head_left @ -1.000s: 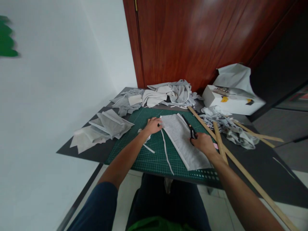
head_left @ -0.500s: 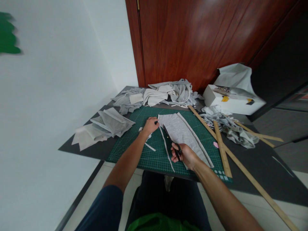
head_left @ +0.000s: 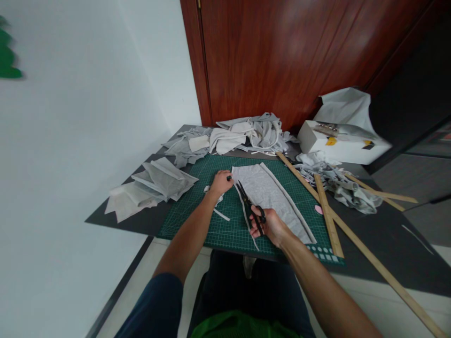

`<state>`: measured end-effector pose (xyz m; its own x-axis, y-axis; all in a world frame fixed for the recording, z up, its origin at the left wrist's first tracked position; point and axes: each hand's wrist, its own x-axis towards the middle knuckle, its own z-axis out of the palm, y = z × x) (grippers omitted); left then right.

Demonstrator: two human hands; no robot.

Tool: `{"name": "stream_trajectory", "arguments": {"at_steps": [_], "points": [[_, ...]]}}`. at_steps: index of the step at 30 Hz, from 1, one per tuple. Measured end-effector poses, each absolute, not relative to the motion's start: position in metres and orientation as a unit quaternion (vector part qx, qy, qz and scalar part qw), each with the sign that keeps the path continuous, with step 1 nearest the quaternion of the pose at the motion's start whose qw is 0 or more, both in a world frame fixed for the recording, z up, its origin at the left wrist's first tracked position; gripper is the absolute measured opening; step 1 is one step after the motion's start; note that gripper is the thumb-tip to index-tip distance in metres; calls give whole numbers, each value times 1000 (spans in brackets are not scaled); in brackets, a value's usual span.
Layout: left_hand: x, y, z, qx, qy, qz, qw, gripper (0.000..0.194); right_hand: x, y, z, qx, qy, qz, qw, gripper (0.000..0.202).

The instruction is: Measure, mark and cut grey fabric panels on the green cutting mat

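On the green cutting mat (head_left: pixel 197 220) lies a grey fabric piece (head_left: pixel 271 192) with a rolled or folded right edge. My left hand (head_left: pixel 221 182) is closed at its upper left corner, pinching the edge; a small black thing (head_left: pixel 229 178) shows at the fingers. Black scissors (head_left: pixel 245 199) are in my right hand (head_left: pixel 267 223), blades slightly apart and pointing up toward the left hand. Under and beside the blades runs a narrow fabric strip (head_left: pixel 256 243) along the left side of the piece. Small white scraps (head_left: pixel 221 215) lie below my left wrist.
Folded grey cloth (head_left: pixel 165 178) lies at the left, with piled fabric (head_left: pixel 243 136) along the back. A long wooden ruler (head_left: pixel 369 256) crosses the right side, near a shorter ruler (head_left: pixel 327 216) and a heap of scraps (head_left: pixel 327 173). A white box (head_left: pixel 338 145) stands behind.
The scissors' blades have opened a little and shifted slightly left, onto the narrow strip. My left hand stays at the fabric's corner.
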<state>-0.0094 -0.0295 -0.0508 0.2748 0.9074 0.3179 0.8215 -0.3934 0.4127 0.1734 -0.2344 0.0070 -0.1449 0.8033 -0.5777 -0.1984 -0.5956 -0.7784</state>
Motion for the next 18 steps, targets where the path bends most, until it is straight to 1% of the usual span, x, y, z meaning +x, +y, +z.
{"name": "stream_trajectory", "arguments": {"at_steps": [5,12,18], "points": [[-9,-29,-51,794,546,255,81,31,172,-231,3,-551,-282,705,346,36],[-9,-30,-53,796,538,263,83,27,159,-213,-6,-547,-294,692,369,34],[-9,-29,-54,797,535,268,83,26,150,-201,-11,-550,-300,683,375,28]]}}
